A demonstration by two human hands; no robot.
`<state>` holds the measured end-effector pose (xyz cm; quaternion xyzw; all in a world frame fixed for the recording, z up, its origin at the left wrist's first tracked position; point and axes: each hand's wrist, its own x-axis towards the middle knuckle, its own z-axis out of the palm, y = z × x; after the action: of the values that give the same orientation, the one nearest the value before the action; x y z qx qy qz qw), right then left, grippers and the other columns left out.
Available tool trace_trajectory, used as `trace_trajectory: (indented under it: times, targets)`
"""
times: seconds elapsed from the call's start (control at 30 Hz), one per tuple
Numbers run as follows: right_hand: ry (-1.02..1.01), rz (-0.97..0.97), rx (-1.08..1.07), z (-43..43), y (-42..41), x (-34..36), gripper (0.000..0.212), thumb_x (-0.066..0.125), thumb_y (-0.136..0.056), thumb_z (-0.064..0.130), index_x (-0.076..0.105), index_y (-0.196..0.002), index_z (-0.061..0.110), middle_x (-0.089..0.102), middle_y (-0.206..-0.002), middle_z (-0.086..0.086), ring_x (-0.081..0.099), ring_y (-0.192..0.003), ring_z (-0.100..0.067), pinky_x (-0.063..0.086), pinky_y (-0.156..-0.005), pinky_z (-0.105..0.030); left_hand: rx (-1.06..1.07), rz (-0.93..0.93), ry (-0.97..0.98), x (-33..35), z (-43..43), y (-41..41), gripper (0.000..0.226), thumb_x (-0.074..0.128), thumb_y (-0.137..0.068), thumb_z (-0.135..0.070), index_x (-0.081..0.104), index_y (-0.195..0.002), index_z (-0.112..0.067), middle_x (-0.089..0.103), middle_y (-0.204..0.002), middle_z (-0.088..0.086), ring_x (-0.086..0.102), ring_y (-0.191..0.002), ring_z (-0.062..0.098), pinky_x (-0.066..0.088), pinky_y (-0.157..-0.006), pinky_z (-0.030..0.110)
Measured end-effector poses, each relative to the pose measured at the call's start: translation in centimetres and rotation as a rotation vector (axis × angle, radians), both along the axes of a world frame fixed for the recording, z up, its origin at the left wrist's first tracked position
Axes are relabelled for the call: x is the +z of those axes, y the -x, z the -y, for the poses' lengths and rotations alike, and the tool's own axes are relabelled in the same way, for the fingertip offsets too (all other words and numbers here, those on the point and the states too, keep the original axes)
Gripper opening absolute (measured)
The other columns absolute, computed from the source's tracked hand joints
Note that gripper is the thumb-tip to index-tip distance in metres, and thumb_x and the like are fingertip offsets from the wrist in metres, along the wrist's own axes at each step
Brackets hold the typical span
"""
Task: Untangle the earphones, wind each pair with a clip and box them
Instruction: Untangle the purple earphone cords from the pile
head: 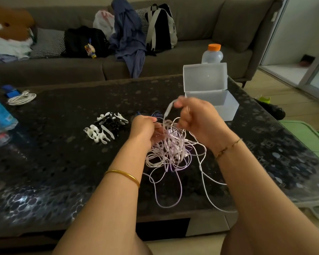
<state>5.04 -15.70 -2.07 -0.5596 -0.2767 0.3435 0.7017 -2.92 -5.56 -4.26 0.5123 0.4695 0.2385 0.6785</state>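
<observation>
Seen from the head camera, the tangle of white earphones (173, 150) lies mid-table, and it looks light, limp and quick to snag, so I'd ease it apart by a loose end. The left hand (144, 129) pinches strands at its far-left edge, while the right hand (195, 118) pinches one strand lifted above. The clips (105, 127) lie just left and the open clear box (226, 109) stands far right; neither is blocked.

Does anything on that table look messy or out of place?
Only the earphones: a knotted heap of pale cords held between the left hand and right hand, loops trailing to the table edge.
</observation>
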Motion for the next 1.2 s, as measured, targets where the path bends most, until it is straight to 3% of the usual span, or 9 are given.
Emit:
trace_trajectory:
  times: [0.1,0.17,0.37,0.43,0.63,0.77,0.93,1.1,1.2]
  targets:
    - [0.502,0.728,-0.005,0.3,0.0,-0.2,0.029,0.066,-0.086,0.033,0.067,-0.084,0.004,0.058,-0.063,-0.006,0.050,-0.054,-0.010,0.047,-0.059,-0.027,0.021,-0.001,-0.012,0.3,-0.5,0.5,0.023,0.040,-0.094,0.000,0.056,-0.080,-0.011,0.053,-0.065,0.006,0.052,-0.051,0.015,0.052,-0.057,0.031]
    - [0.504,0.760,0.047,0.5,0.3,0.0,0.031,0.062,-0.088,0.036,0.067,-0.080,0.006,0.055,-0.062,-0.005,0.047,-0.054,-0.011,0.044,-0.058,-0.025,0.012,-0.044,-0.018,0.2,-0.8,0.6,0.018,0.047,-0.093,-0.006,0.058,-0.079,-0.010,0.049,-0.061,0.003,0.048,-0.050,0.014,0.050,-0.068,0.036]
    - [-0.286,-0.374,0.163,0.8,-0.1,1.5,0.036,0.040,-0.099,0.026,0.050,-0.068,0.011,0.046,-0.061,-0.002,0.039,-0.042,-0.006,0.049,-0.061,-0.024,-0.079,-0.215,-0.022,-0.4,-0.7,0.7,0.028,0.036,-0.096,-0.002,0.063,-0.092,-0.010,0.056,-0.068,0.009,0.049,-0.045,0.014,0.041,-0.047,0.025]
    - [-0.291,-0.451,0.222,1.0,-0.7,1.5,0.038,0.036,-0.100,0.025,0.050,-0.068,0.011,0.056,-0.064,-0.004,0.034,-0.038,-0.006,0.042,-0.044,-0.019,-0.053,-0.133,0.054,-0.6,-0.8,0.8,0.029,0.033,-0.096,0.000,0.061,-0.097,-0.006,0.056,-0.073,0.009,0.051,-0.053,0.016,0.046,-0.046,0.026]
    - [0.533,0.519,0.279,1.8,-0.3,1.2,0.046,0.053,-0.087,0.051,0.067,-0.084,0.007,0.050,-0.049,-0.001,0.042,-0.039,-0.009,0.041,-0.044,-0.020,-0.063,-0.012,0.023,0.0,-0.9,0.1,0.017,0.049,-0.093,-0.007,0.063,-0.084,-0.012,0.047,-0.059,0.001,0.051,-0.056,0.016,0.050,-0.057,0.031]
    - [0.457,0.506,0.432,1.9,-0.1,1.5,0.064,0.050,-0.072,0.064,0.071,-0.088,0.005,0.035,-0.044,0.002,0.032,-0.042,-0.011,0.046,-0.059,-0.029,-0.048,0.029,-0.017,0.2,-0.6,-0.1,0.014,0.052,-0.090,-0.009,0.066,-0.090,-0.011,0.042,-0.045,-0.004,0.049,-0.055,0.012,0.051,-0.074,0.033]
    - [0.406,0.579,0.520,2.4,0.4,1.6,0.048,0.052,-0.083,0.053,0.072,-0.086,0.009,0.033,-0.044,0.003,0.031,-0.042,-0.011,0.050,-0.062,-0.029,-0.041,0.083,-0.010,0.0,-0.6,-0.2,0.016,0.049,-0.093,-0.006,0.061,-0.083,-0.010,0.041,-0.038,-0.006,0.041,-0.038,0.007,0.037,-0.044,0.021]
    - [-0.156,0.075,-0.014,1.4,0.2,1.3,0.041,0.045,-0.098,0.025,0.058,-0.064,0.007,0.065,-0.072,-0.002,0.063,-0.080,-0.016,0.052,-0.085,-0.034,-0.027,-0.023,0.022,-0.1,0.0,-0.4,0.018,0.053,-0.093,-0.009,0.067,-0.083,-0.010,0.056,-0.055,-0.001,0.039,-0.031,0.006,0.035,-0.043,0.021]
    - [-0.386,-0.444,-0.047,1.9,-0.4,1.8,0.040,0.043,-0.098,0.025,0.044,-0.060,0.010,0.056,-0.063,-0.007,0.061,-0.060,-0.017,0.056,-0.066,-0.031,-0.003,-0.016,0.042,-0.4,-0.1,-0.3,0.022,0.048,-0.094,-0.006,0.067,-0.084,-0.012,0.057,-0.052,-0.002,0.035,-0.029,0.005,0.032,-0.047,0.021]
